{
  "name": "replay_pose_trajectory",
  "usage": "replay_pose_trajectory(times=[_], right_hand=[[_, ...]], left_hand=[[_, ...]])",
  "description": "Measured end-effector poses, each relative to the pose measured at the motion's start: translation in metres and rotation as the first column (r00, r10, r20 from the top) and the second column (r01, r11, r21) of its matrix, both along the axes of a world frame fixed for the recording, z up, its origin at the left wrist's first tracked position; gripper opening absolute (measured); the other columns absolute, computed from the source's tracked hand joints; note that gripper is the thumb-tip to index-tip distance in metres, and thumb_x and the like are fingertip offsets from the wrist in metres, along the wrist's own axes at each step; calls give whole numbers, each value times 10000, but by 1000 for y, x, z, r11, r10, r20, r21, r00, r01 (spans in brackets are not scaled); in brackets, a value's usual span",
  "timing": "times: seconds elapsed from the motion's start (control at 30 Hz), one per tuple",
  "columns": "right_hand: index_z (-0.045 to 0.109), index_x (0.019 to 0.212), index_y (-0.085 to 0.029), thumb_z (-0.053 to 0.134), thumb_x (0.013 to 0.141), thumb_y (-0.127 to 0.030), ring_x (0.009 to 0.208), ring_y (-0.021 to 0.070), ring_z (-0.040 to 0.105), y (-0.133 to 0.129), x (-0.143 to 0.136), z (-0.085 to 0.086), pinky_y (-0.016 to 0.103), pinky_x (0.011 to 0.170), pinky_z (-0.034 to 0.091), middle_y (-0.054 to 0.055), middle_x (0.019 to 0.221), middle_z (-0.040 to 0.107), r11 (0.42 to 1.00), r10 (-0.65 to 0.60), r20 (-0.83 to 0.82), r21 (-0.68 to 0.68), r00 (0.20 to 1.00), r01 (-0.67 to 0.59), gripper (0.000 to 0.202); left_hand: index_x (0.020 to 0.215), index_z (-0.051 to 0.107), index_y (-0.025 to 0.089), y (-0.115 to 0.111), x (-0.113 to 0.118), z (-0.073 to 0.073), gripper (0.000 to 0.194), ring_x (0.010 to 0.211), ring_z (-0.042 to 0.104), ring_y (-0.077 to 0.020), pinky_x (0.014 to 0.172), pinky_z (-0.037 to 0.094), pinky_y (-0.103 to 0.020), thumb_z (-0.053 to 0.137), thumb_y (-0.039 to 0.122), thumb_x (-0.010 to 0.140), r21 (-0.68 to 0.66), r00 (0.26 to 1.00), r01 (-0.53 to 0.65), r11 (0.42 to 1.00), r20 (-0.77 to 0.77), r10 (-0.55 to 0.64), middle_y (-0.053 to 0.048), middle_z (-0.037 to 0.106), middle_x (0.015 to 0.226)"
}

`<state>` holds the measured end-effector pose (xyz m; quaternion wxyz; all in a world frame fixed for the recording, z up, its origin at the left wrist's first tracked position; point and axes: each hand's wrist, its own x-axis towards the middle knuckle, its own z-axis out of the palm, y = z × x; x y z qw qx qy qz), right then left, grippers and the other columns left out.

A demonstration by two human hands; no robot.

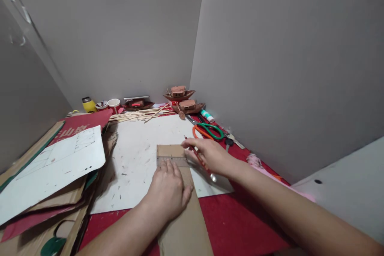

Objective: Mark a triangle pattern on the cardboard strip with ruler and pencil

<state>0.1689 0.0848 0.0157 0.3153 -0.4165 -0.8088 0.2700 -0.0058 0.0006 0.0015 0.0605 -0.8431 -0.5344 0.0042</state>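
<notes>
A long strip of brown cardboard (184, 216) lies over a white sheet (132, 140) and the red table cover. Across the strip, near its far end, rests a clear ruler (181, 162). My left hand (169, 190) lies flat on the cardboard, its fingertips pressing on the ruler's near part. My right hand (207, 154) is closed round a dark red pencil (202, 162), just right of the strip's far end. The pencil's pale end points toward me, and its tip is near the upper right corner of the cardboard.
Stacked cardboard with a drawn-on sheet (75, 156) fills the left. Behind are thin wooden sticks (135, 115), model boats (187, 106), paper cups (114, 104) and a yellow bottle (89, 105). Scissors (210, 130), a glue stick (207, 116) and keys (229, 142) lie right, near the grey walls.
</notes>
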Motion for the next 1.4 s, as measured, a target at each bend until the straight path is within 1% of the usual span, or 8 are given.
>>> replay_pose_trajectory(times=[0.1, 0.23, 0.43, 0.63, 0.8, 0.93, 1.27, 1.4], right_hand=[[673, 1095, -193, 614, 778, -177, 1038, 294, 650, -14, 17, 3, 379, 876, 473, 140, 1113, 717, 997, 50, 321, 35, 946, -65, 323], [628, 1123, -171, 498, 861, -137, 1036, 265, 640, -23, 20, 3, 325, 814, 479, 144, 1107, 692, 988, 66, 624, 70, 779, -139, 295], [637, 1050, -158, 512, 812, -90, 943, 271, 633, -20, 16, 11, 325, 758, 455, 151, 1052, 657, 976, 75, 673, 102, 736, -193, 277], [655, 1055, -133, 573, 789, -143, 924, 285, 648, -13, 36, 11, 325, 747, 468, 168, 1036, 668, 987, 27, 653, 105, 757, -125, 278], [625, 1210, -108, 611, 808, -215, 1026, 276, 660, -9, 59, 16, 318, 854, 493, 176, 1161, 688, 996, -60, 570, 88, 820, 11, 416], [599, 1279, -127, 623, 804, -221, 1113, 276, 636, -11, 62, 19, 336, 931, 479, 166, 1247, 663, 995, -84, 482, 90, 872, 46, 484], [623, 1194, -161, 624, 831, -233, 1020, 275, 643, -8, 33, 16, 314, 787, 475, 141, 1142, 646, 984, 18, 622, 126, 783, -123, 370], [618, 1191, -157, 612, 825, -203, 1011, 298, 644, 0, 32, 23, 331, 742, 456, 159, 1162, 639, 984, -35, 661, 154, 749, -91, 369]], left_hand=[[1359, 511, -81, 0, 0, -1, 679, 1256, 542, -435, 983, 479, -496, 406, 461, 964, 6, 1000, -19, 1000, 7, 18, -344, 538, 1357], [1371, 502, -75, 0, 0, -4, 668, 1272, 528, -430, 1013, 453, -495, 414, 451, 968, 16, 1000, -24, 1000, 15, 23, -335, 527, 1376], [1406, 482, -31, 1, -5, -6, 665, 1343, 462, -411, 1084, 391, -501, 403, 466, 972, 13, 997, -28, 1000, 68, 27, -291, 499, 1432], [1499, 394, 106, -4, -5, -1, 626, 1427, 334, -414, 1110, 352, -539, 454, 424, 964, 20, 990, 0, 1000, 138, -3, -232, 313, 1574], [1498, 410, 155, -24, 7, 8, 649, 1441, 296, -424, 1150, 274, -595, 428, 518, 960, -159, 977, 148, 976, 177, -119, -177, 361, 1568], [1503, 405, 169, -34, 10, 11, 682, 1453, 263, -431, 1132, 275, -649, 406, 570, 951, -240, 977, 155, 958, 184, -111, -148, 347, 1579], [1500, 404, 148, -46, -4, 9, 688, 1428, 332, -413, 1119, 327, -592, 422, 561, 950, -163, 991, 36, 986, 131, -15, -167, 407, 1547], [1306, 578, 127, -35, 0, 17, 536, 1230, 546, -363, 1009, 451, -503, 469, 510, 948, -76, 990, 36, 996, 136, -26, -184, 613, 1324]])
